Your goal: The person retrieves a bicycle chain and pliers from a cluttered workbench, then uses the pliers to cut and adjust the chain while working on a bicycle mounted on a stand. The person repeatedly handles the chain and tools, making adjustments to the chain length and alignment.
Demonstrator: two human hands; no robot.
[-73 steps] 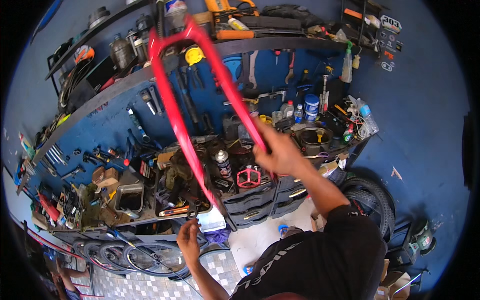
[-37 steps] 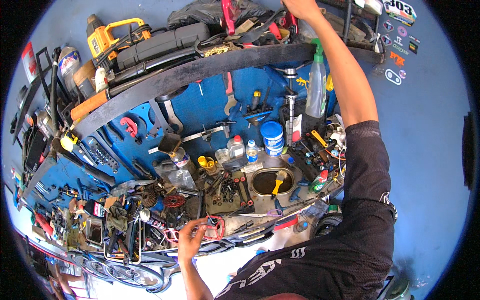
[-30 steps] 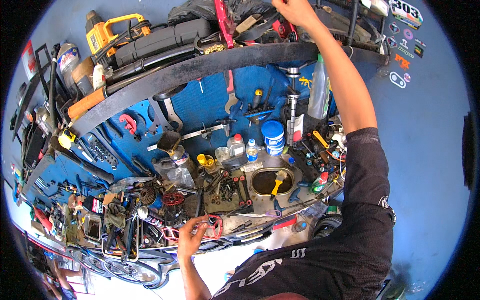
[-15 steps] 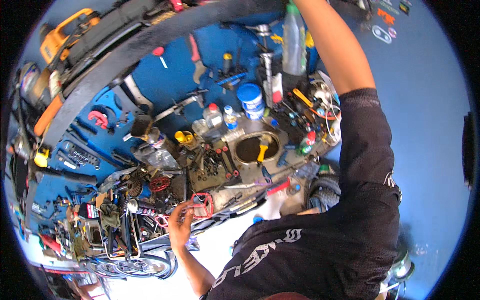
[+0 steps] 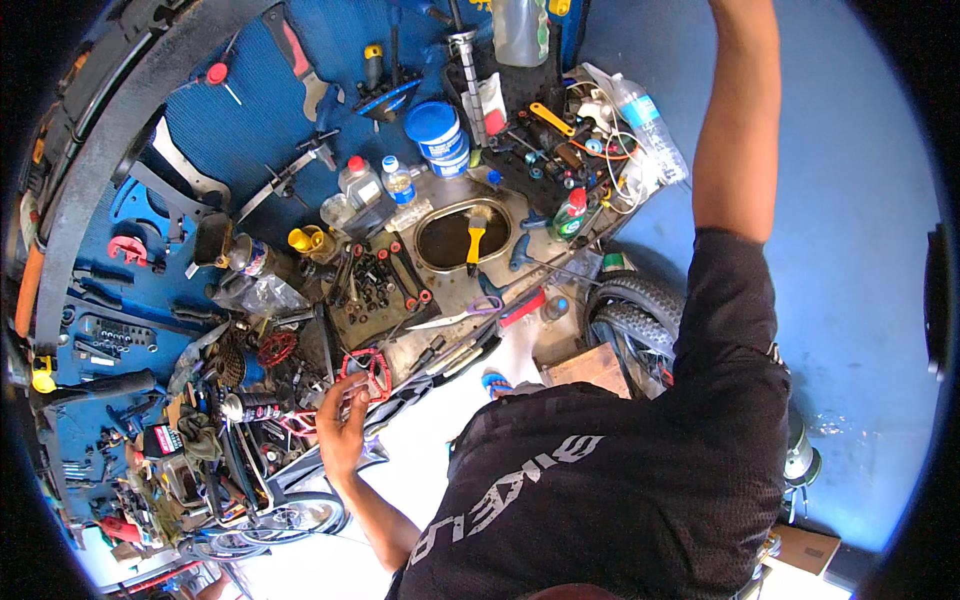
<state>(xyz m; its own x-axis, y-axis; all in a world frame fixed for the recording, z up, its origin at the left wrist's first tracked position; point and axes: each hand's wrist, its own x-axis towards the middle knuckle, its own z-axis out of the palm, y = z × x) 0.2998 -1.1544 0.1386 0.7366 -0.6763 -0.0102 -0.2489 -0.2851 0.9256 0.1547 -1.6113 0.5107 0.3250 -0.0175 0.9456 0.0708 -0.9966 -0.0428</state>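
Note:
My left hand (image 5: 341,418) is at the near edge of the workbench, its fingers curled at the left side of a red bicycle pedal (image 5: 377,372). The fingers appear closed on that side, though the exact contact is partly hidden. A second red pedal-like part (image 5: 298,425) shows just left of the hand. My right arm is stretched up past the top edge, so my right hand is out of the picture. A clear bottle (image 5: 521,35) hangs at the upper middle, its top cut off.
On the bench (image 5: 455,283) are purple-handled scissors (image 5: 465,312), a yellow brush (image 5: 477,243) in an oval basin, a blue-lidded tub (image 5: 436,137), bottles and small parts. Tools hang on the blue wall. Tyres (image 5: 640,315) and a wooden box (image 5: 590,372) stand below the bench.
The view has shifted, so the bench sits higher and further left. My right arm, formerly reaching near the hanging bottle, now points up to its right. My left hand stays by the pedal.

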